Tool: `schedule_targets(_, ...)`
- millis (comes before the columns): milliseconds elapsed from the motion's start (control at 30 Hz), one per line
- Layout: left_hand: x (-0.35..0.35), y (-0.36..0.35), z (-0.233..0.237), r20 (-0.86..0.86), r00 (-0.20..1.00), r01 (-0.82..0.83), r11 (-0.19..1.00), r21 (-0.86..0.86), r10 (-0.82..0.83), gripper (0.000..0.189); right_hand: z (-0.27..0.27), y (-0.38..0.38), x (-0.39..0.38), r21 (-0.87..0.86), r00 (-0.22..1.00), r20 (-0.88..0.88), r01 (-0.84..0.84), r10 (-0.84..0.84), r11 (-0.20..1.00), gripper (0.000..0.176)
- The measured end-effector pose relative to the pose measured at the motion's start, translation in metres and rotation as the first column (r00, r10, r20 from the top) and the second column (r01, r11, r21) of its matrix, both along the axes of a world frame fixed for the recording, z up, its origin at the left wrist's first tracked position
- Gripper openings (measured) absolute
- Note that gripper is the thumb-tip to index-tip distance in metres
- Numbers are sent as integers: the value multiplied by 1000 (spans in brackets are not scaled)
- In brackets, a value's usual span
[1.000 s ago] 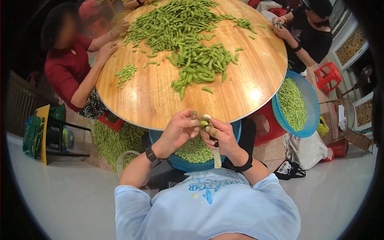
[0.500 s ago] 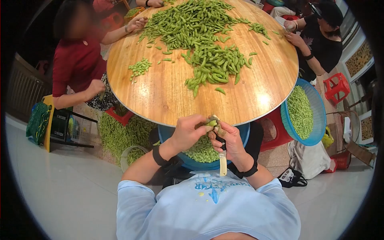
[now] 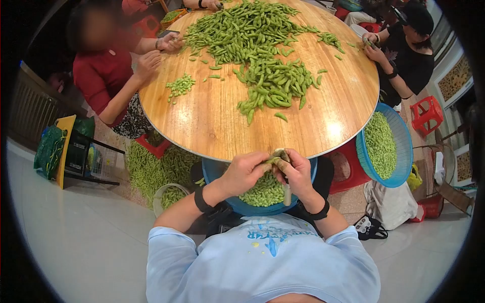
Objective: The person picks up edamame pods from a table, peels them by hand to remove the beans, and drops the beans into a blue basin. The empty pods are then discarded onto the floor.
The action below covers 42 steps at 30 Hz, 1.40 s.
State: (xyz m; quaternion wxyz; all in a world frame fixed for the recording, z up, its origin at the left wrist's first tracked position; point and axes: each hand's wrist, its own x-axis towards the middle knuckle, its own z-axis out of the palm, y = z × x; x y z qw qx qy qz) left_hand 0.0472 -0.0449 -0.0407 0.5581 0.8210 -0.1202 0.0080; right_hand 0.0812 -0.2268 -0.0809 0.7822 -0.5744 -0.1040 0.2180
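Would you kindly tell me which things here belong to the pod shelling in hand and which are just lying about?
In the job: left hand and right hand, holding one edamame pod; blue basin of shelled beans below them; pod pile on the round table.
Lying about: red stool; yellow crate; white bag on the floor.

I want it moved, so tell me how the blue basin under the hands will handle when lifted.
The blue basin looks like rigid plastic, so it likely keeps its shape. Shelled beans heap inside it, so probably heavy for its size. They lie loose; a tilt would likely spill them.
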Motion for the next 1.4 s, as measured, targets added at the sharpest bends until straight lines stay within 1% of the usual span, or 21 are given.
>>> schedule_targets(33, -1, 0, -4, 113, 993, 22, 998, 56, -28, 14, 0, 2, 0, 1, 1000, 3, -4, 4, 1000, 21)
schedule_targets(100, -3, 2, -5, 221, 974, 29, 993, 112, -53, 14, -1, 4, -2, -247, 838, 545, 207, -41, 947, 21)
schedule_targets(167, -5, 5, -3, 40, 996, 70, 993, 92, -74, 16, 3, -2, 0, -309, 883, 470, 159, 5, 938, 23)
schedule_targets(233, -7, 6, -7, 47, 997, 62, 996, 69, -65, 19, 4, -8, 4, -434, 893, 429, 74, 134, 898, 23)
schedule_targets(300, -7, 10, -8, 55, 997, 54, 997, 49, -57, 22, 1, -13, 9, -422, 855, 479, 24, 200, 906, 22)
schedule_targets(333, -7, 13, -7, 50, 995, 83, 992, 90, -88, 25, 0, -14, 9, -411, 811, 526, -23, 258, 911, 22)
schedule_targets(400, -5, 17, -5, 40, 992, 115, 985, 130, -121, 29, 8, -10, 7, -388, 811, 548, 30, 205, 921, 21)
schedule_targets(467, -5, 18, 0, 193, 968, 92, 942, 322, -160, 35, 21, -7, 5, -365, 806, 571, 76, 158, 928, 20)
schedule_targets(533, -2, 17, 0, 254, 952, 87, 943, 320, -173, 36, 29, -4, 2, -199, 986, 146, -55, 85, 979, 18)
schedule_targets(567, -1, 16, 1, 319, 929, 81, 944, 319, -187, 38, 28, -4, 4, -199, 986, 145, -56, 86, 978, 18)
schedule_targets(633, -1, 15, 3, 338, 920, 78, 939, 335, -197, 39, 17, -3, 6, -380, 927, 335, -32, 170, 924, 17)
schedule_targets(700, 0, 14, 2, 361, 909, 75, 934, 349, -208, 41, 11, 0, 5, -340, 931, 332, -34, 154, 940, 16)
schedule_targets(767, 1, 15, -1, 355, 910, 62, 917, 395, -215, 42, 11, 3, 6, -403, 858, 490, 65, 156, 913, 15)
schedule_targets(900, 3, 16, -4, 422, 865, 51, 885, 464, -271, 42, 8, 5, 9, -390, 853, 497, 53, 162, 919, 10)
schedule_targets(967, 3, 15, -3, 507, 815, -22, 860, 509, -279, 41, 10, 6, 9, -271, 969, 195, -93, 149, 958, 6)
schedule_targets(1067, 5, 12, -12, 581, 762, -72, 856, 512, -284, 38, 4, 12, 3, -145, 987, 93, -118, 133, 982, 11)
schedule_targets(1100, 6, 11, -15, 582, 763, -72, 857, 511, -283, 38, 4, 14, 2, -146, 987, 93, -119, 133, 982, 11)
schedule_targets(1167, 6, 9, -20, 645, 733, -154, 871, 467, -216, 35, 6, 19, 2, 45, 970, -226, -79, 87, 996, 12)
schedule_targets(1200, 6, 8, -24, 646, 732, -159, 869, 468, -214, 35, 5, 20, 1, 46, 970, -224, -84, 92, 995, 12)
schedule_targets(1267, 4, 4, -31, 701, 692, -219, 876, 430, -171, 34, 2, 21, -2, 204, 907, -407, -19, 103, 979, 14)
schedule_targets(1400, 4, 5, -24, 692, 697, -204, 874, 440, -185, 34, 5, 18, -1, 186, 931, -352, -28, 93, 982, 11)
